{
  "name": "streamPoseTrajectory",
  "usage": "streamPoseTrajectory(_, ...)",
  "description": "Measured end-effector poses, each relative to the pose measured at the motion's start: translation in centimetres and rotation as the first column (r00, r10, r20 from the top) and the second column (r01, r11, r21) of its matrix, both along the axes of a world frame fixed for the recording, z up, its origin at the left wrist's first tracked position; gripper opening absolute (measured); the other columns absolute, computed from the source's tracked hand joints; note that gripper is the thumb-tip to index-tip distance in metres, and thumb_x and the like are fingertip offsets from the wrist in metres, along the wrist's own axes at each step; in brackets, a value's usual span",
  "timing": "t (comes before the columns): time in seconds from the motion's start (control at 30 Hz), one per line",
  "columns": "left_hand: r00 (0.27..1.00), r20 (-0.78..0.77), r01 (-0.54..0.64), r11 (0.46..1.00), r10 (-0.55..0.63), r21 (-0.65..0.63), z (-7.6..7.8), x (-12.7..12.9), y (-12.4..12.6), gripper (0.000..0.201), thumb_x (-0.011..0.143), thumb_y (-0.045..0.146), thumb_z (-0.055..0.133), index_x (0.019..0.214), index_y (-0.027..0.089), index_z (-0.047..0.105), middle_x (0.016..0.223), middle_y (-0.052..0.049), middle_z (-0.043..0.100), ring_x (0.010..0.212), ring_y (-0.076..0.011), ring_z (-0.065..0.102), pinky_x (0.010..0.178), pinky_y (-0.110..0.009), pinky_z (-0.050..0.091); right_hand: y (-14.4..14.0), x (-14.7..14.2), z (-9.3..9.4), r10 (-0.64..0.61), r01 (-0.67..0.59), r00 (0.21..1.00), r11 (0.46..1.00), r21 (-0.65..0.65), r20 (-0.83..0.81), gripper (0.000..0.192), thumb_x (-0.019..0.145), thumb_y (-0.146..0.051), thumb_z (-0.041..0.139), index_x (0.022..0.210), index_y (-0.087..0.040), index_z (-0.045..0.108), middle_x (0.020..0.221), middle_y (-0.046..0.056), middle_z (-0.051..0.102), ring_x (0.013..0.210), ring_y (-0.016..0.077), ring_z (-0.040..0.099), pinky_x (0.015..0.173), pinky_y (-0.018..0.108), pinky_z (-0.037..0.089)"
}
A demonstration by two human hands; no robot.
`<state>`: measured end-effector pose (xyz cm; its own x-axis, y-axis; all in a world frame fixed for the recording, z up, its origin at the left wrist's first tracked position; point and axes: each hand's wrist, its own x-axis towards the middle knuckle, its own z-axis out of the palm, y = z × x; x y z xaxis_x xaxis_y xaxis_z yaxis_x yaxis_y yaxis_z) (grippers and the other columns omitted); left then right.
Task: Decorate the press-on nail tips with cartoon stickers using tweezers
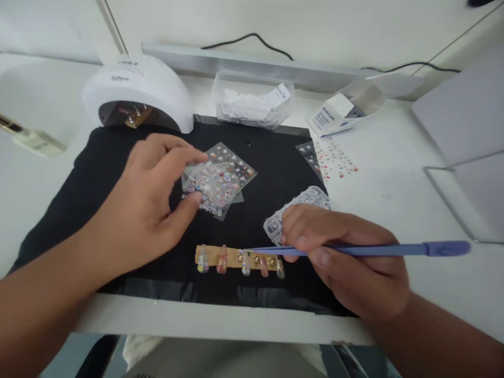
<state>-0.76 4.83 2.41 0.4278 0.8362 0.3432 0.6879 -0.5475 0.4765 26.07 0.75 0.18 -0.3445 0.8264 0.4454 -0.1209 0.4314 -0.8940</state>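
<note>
The right hand (360, 278), nearer, pinches blue tweezers (374, 251) (any load too small to tell) almost parallel to the tan strip (212, 256) of nail tips (246, 265) at its left, while the left hand (144, 194), thumb and finger spread, rests on sticker sheets (220, 181).

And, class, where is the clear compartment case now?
In the head view, the clear compartment case lies right of centre, near the right edge of the black mat, partly hidden by the right hand.

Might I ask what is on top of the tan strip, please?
Five decorated nail tips and gold-coloured studs show along the tan strip; whatever lies directly beneath the nail tips is covered.
</note>
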Motion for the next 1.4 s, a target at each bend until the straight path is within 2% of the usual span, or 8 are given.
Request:
streamPoseTrajectory(0.1, 0.961, 0.086, 0.272, 0.951, -0.261, -0.147, 0.7, 0.6, -1.5, 0.02, 0.087, 0.017, 0.059, 0.107, 0.019, 0.061, 0.105, -0.006, 0.061, 0.103, -0.0243, 0.054, 0.086, -0.037, 0.047, 0.4, -0.2, 0.2, 0.022, -0.024, 0.999, 0.998, -0.064, -0.033, 0.019, 0.087, -0.017, 0.063, 0.1, -0.021, 0.076, 0.067, 0.002, 0.063, 0.059, 0.0171, 0.058, 0.055, 0.035, 0.045)
streamPoseTrajectory(0.2, 0.923, 0.105, 0.384, 0.893, -0.369, -0.237, 0.4, 1.6, -2.6, 0.024, 0.084, 0.022, 0.067, 0.106, 0.019, 0.06, 0.102, -0.005, 0.061, 0.096, -0.0237, 0.053, 0.082, -0.039, 0.046, 0.5, -0.4, 0.6, 0.013, -0.019, 0.998, 0.993, -0.116, -0.057, 0.016, 0.086, -0.018, 0.064, 0.096, -0.021, 0.076, 0.061, 0.0, 0.059, 0.053, 0.015, 0.054, 0.05, 0.032, 0.041)
streamPoseTrajectory(0.3, 0.923, 0.076, 0.382, 0.883, -0.376, -0.273, -0.3, 2.5, -3.2, 0.023, 0.081, 0.022, 0.071, 0.102, 0.02, 0.062, 0.1, -0.005, 0.061, 0.094, -0.0248, 0.052, 0.08, -0.042, 0.043, 0.4, -0.3, 0.7, 0.011, -0.015, 1.0, 0.99, -0.143, -0.029, 0.013, 0.086, -0.019, 0.064, 0.093, -0.02, 0.075, 0.059, 0.0, 0.058, 0.052, 0.0143, 0.053, 0.048, 0.031, 0.04)
streamPoseTrajectory(0.53, 0.935, 0.056, 0.354, 0.906, -0.351, -0.232, -1.4, 3.3, -3.6, 0.015, 0.084, 0.021, 0.068, 0.099, 0.02, 0.063, 0.096, -0.004, 0.061, 0.093, -0.0246, 0.052, 0.08, -0.043, 0.039, 0.1, 0.0, 0.7, 0.012, -0.013, 1.0, 0.987, -0.157, -0.01, 0.012, 0.086, -0.02, 0.066, 0.093, -0.021, 0.076, 0.061, 0.0, 0.06, 0.05, 0.0142, 0.054, 0.049, 0.032, 0.041)
streamPoseTrajectory(0.9, 0.927, 0.061, 0.373, 0.892, -0.37, -0.254, -1.5, 3.5, -3.7, 0.006, 0.087, 0.019, 0.064, 0.092, 0.02, 0.064, 0.096, -0.005, 0.062, 0.093, -0.0249, 0.052, 0.079, -0.043, 0.039, 0.5, 1.0, 0.3, 0.057, -0.05, 0.997, 0.992, -0.115, 0.058, 0.014, 0.088, -0.016, 0.06, 0.093, -0.02, 0.073, 0.068, 0.002, 0.064, 0.053, 0.0148, 0.057, 0.049, 0.032, 0.045)
streamPoseTrajectory(1.4, 0.924, 0.056, 0.381, 0.893, -0.379, -0.24, -1.7, 3.4, -3.7, 0.011, 0.086, 0.019, 0.065, 0.096, 0.021, 0.064, 0.094, -0.003, 0.062, 0.092, -0.0258, 0.052, 0.08, -0.044, 0.038, 0.7, 1.3, 0.1, 0.122, -0.111, 0.991, 0.98, -0.165, 0.06, 0.013, 0.088, -0.014, 0.059, 0.09, -0.016, 0.072, 0.071, 0.003, 0.064, 0.058, 0.0144, 0.059, 0.053, 0.034, 0.045)
